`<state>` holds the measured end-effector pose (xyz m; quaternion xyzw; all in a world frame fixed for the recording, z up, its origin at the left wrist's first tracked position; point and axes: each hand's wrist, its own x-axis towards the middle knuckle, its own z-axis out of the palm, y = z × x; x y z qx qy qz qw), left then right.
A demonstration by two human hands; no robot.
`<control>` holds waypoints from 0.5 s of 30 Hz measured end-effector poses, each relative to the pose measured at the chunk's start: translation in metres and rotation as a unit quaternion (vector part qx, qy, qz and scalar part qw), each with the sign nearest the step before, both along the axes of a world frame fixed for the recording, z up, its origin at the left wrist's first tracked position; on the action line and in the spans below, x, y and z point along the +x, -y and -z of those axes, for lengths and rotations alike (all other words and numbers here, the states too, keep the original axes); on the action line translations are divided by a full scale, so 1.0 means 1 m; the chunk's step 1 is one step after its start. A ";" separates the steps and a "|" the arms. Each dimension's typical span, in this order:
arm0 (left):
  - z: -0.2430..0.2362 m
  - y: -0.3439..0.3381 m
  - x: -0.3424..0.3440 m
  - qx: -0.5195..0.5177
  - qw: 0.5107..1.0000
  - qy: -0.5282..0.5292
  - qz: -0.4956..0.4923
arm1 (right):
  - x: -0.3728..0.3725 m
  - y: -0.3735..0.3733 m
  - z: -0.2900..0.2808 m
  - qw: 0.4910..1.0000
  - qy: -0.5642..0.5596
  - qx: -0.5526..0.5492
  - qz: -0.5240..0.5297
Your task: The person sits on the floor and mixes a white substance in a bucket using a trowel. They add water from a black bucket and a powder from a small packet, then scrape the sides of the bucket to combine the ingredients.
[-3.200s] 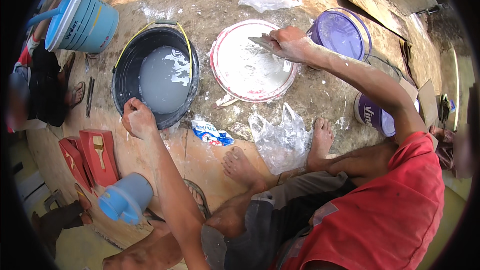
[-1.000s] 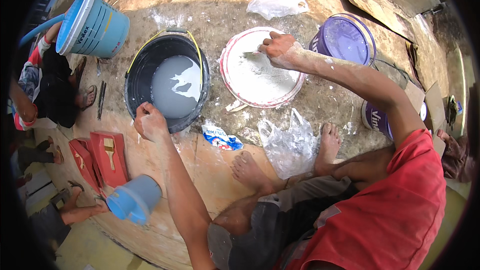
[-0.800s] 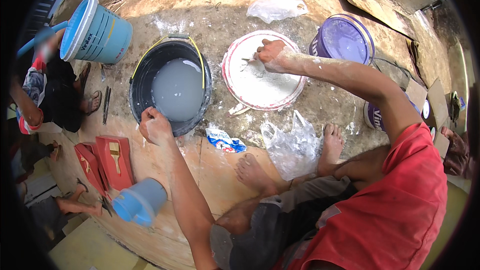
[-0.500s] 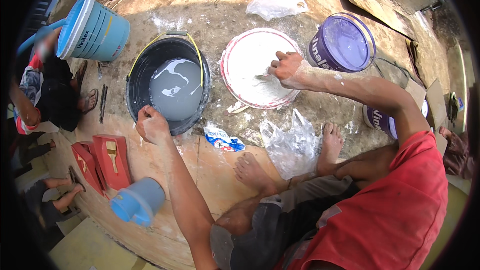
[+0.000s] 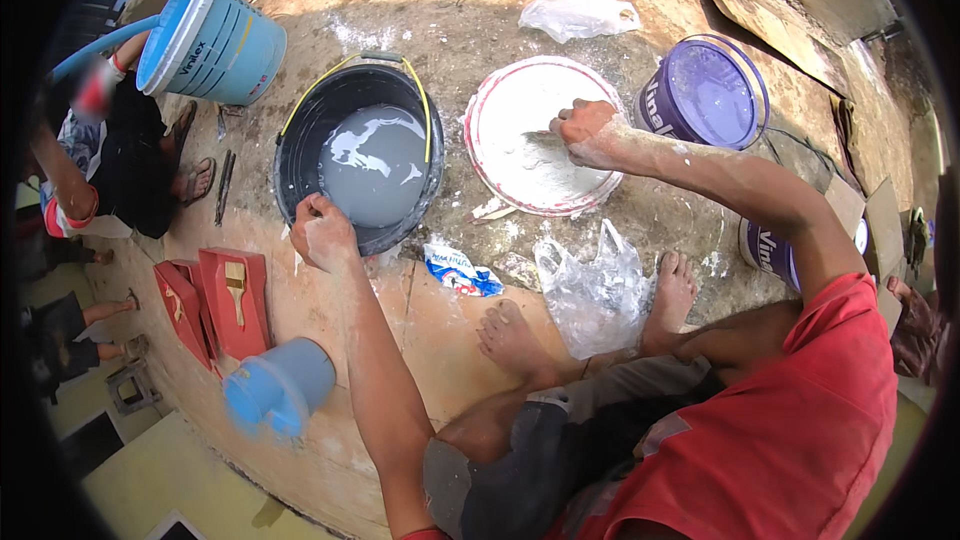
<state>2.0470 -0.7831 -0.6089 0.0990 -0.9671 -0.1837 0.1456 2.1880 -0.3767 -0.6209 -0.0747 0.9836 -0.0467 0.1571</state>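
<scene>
My left hand is closed on the near-left rim of a black bucket with a yellow handle and cloudy grey liquid inside. To its right lies a round white lid with a red edge, covered in white powder or paste. My right hand grips a flat scraper, mostly hidden under the fingers, over that white material. Both forearms are smeared with white. A torn blue-and-white packet and a crumpled clear bag lie just below, by my bare feet.
A co-worker sits at left, a hand at a blue pail. Red trays with brushes and a blue container lie lower left. Purple buckets stand right; a white bag and cardboard lie around; others' legs show at the edges.
My right hand with the scraper has shifted slightly down over the white lid. My left hand stays on the bucket rim, while the liquid's reflections ripple. People's legs at lower left have moved.
</scene>
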 end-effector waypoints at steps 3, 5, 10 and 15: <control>-0.012 -0.019 0.001 -0.047 0.998 0.021 -0.020 | 0.008 -0.007 0.008 1.000 0.008 0.016 0.017; -0.012 -0.007 0.001 -0.053 0.999 0.010 -0.003 | 0.002 0.002 0.000 0.998 0.053 0.027 0.030; -0.007 -0.007 0.001 -0.081 0.995 -0.022 0.052 | 0.016 0.001 -0.004 0.999 0.031 0.013 0.011; -0.012 -0.014 -0.004 -0.174 0.967 0.076 0.173 | 0.050 -0.003 -0.004 0.999 -0.013 -0.026 -0.020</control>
